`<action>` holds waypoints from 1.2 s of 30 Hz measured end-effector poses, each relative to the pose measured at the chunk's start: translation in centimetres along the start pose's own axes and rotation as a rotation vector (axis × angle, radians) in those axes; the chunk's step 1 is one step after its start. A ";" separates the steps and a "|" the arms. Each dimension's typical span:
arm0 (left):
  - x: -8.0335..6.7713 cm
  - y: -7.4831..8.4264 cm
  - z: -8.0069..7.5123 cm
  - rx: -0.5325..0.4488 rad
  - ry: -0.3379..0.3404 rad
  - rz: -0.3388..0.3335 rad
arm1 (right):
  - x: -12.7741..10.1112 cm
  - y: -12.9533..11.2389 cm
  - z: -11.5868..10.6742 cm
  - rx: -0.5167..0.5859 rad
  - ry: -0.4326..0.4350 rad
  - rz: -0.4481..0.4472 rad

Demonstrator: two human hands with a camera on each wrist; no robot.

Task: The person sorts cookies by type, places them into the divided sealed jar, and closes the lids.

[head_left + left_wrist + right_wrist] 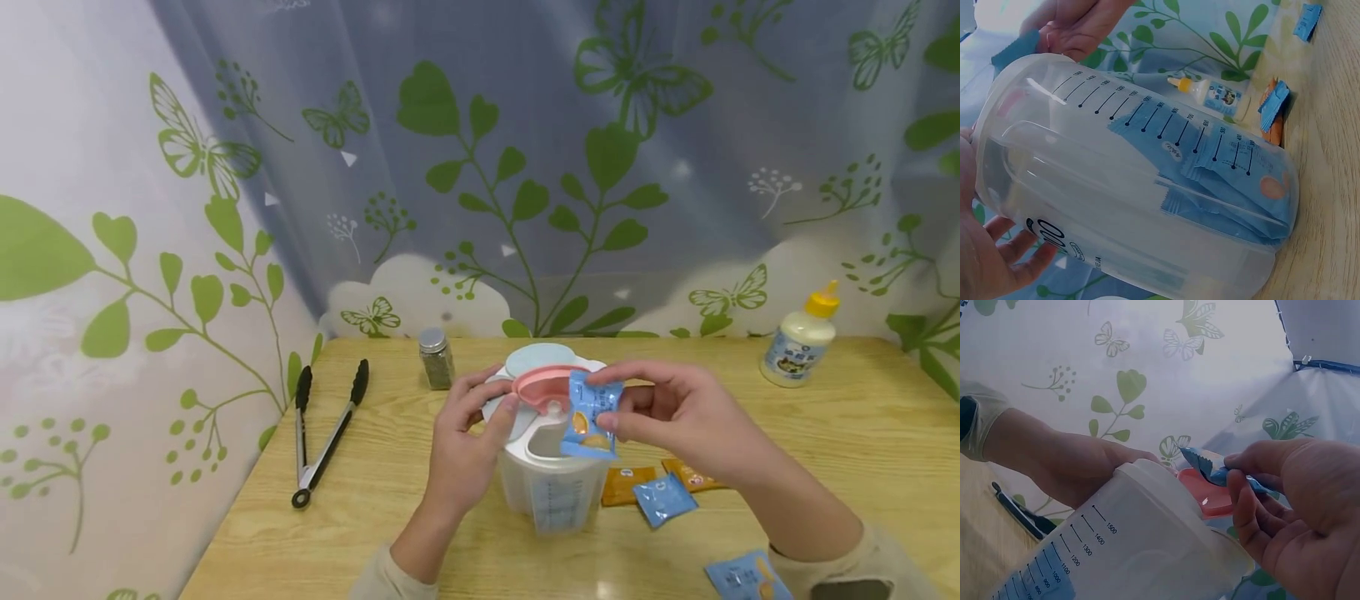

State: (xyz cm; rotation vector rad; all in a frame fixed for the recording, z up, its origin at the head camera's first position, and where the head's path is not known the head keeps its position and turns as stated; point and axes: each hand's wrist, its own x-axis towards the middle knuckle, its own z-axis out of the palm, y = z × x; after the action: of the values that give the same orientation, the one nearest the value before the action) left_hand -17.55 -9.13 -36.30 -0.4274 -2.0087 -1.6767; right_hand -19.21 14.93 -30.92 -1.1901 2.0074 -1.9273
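Note:
A clear plastic storage container (517,483) with measuring marks stands on the table, under a white lid that has coloured flaps. The pink flap (531,390) is raised, and the opening at the front of the lid shows. My left hand (467,442) grips the lid's left side, thumb on top. Over that opening, my right hand (678,417) pinches a blue snack packet (591,421) between thumb and fingers. Several blue packets (1235,187) lie in one compartment of the container, seen through its wall in the left wrist view.
Right of the container lie orange packets (627,487) and a blue packet (666,500), with another blue packet (750,577) nearer the front. Tongs (324,446) and a spice jar (437,360) are to the left. A yellow-capped bottle (799,343) stands back right.

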 end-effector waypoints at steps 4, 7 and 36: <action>0.0 1.1 0.0 0.010 0.000 -0.022 | 0.4 0.1 0.5 -0.005 0.028 -0.044; 0.0 1.5 0.0 0.014 0.001 -0.032 | 0.4 0.0 0.8 -0.041 0.047 -0.051; 0.0 -0.3 0.1 0.006 0.020 0.020 | 0.6 0.0 1.5 -0.210 -0.021 -0.066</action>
State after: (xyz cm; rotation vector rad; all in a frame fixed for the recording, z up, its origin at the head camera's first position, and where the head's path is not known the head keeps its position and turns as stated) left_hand -17.68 -9.11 -36.54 -0.4250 -1.9879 -1.6564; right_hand -18.76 13.33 -30.92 -1.3323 2.2310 -1.7583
